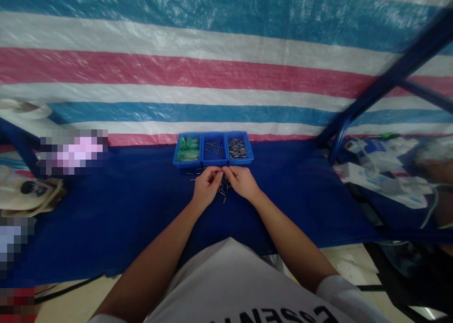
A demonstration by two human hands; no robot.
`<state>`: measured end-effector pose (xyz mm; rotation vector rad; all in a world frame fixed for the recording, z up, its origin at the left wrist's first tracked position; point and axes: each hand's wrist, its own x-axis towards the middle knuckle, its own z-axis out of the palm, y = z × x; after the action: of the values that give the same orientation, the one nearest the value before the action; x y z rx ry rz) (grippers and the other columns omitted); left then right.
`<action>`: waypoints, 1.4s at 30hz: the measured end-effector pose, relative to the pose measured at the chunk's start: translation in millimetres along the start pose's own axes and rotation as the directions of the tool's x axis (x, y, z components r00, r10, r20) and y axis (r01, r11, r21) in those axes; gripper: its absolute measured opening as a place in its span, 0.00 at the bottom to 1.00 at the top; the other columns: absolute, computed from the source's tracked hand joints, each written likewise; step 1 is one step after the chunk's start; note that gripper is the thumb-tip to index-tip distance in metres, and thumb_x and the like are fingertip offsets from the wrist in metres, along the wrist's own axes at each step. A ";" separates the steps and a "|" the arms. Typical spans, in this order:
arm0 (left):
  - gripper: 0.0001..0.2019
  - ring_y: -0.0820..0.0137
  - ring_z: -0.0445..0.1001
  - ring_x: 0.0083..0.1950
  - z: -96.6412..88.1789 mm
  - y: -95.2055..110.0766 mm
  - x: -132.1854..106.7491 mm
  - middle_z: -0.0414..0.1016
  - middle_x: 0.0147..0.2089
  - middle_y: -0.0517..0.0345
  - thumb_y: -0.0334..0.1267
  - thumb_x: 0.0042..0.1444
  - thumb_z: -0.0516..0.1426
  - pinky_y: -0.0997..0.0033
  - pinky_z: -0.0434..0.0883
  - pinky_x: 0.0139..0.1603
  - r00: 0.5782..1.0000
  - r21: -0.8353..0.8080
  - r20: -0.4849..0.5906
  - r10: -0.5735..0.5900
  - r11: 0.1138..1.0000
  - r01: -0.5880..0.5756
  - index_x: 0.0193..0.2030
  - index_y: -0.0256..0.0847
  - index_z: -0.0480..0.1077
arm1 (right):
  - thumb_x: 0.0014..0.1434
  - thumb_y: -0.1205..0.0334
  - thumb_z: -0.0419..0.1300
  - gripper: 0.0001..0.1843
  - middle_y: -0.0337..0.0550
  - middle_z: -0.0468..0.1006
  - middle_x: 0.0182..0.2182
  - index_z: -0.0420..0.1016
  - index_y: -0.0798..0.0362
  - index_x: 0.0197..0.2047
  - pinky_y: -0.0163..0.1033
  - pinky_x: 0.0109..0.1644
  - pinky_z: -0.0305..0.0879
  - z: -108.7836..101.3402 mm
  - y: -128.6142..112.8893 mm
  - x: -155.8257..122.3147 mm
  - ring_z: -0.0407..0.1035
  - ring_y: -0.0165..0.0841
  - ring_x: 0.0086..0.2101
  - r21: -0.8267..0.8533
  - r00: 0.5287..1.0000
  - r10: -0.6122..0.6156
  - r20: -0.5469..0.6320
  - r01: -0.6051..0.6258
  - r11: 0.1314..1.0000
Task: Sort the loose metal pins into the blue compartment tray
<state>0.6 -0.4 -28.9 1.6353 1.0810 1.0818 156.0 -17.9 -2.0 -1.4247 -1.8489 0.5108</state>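
My left hand (207, 186) and my right hand (242, 180) meet just in front of three blue bins, their fingertips pinched together. Whatever they hold is too small to make out. Under and around the fingers lie several thin dark metal pins (224, 198), loose on the blue table. The left bin (187, 163) holds green and clear packets (188, 148). A few screw-like metal pieces (213, 148) are in the middle bin (214, 162). Many short silvery metal pieces (238, 149) fill the right bin (241, 162).
The blue table (134, 209) ends at a striped plastic sheet (212, 72) behind. Blue frame bars (357, 98) rise on the right, beside white boxes and cables (385, 181). A beige bag (31, 195) lies at the far left, near a blurred pink thing (79, 150).
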 end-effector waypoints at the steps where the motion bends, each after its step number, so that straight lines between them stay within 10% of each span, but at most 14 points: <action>1: 0.13 0.76 0.67 0.22 0.0 0.3 0.0 0.68 0.22 0.65 0.47 0.60 0.54 0.76 0.64 0.25 1.000 0.019 -0.002 0.002 1.000 -0.002 0.42 0.40 0.70 | 0.68 0.52 0.47 0.25 0.38 0.68 0.18 0.65 0.53 0.21 0.34 0.29 0.52 0.0 -0.2 0.1 0.61 0.28 0.21 -0.003 1.000 0.005 -0.001 -0.005 1.000; 27: 0.20 0.76 0.65 0.23 -2.5 7.9 0.5 0.66 0.19 0.64 0.49 0.64 0.48 0.75 0.62 0.28 0.994 0.183 -0.103 0.022 0.983 -0.002 0.24 0.40 0.65 | 0.64 0.60 0.57 0.07 0.40 0.77 0.32 0.74 0.52 0.38 0.33 0.35 0.63 1.0 0.4 -0.2 0.69 0.28 0.30 0.196 0.995 -0.094 0.020 0.088 0.977; 42: 0.13 0.76 0.71 0.24 0.2 -1.7 0.1 0.74 0.26 0.63 0.48 0.60 0.55 0.76 0.66 0.26 0.998 0.032 -0.068 0.005 0.999 -0.003 0.45 0.42 0.70 | 0.67 0.58 0.49 0.15 0.40 0.73 0.27 0.71 0.54 0.33 0.34 0.34 0.60 -0.9 0.6 1.0 0.67 0.29 0.29 0.085 0.999 -0.051 -0.004 0.051 0.995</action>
<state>0.5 0.0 -30.6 1.6367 1.1445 1.1350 156.9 -16.9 -1.6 -1.3180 -1.8353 0.5561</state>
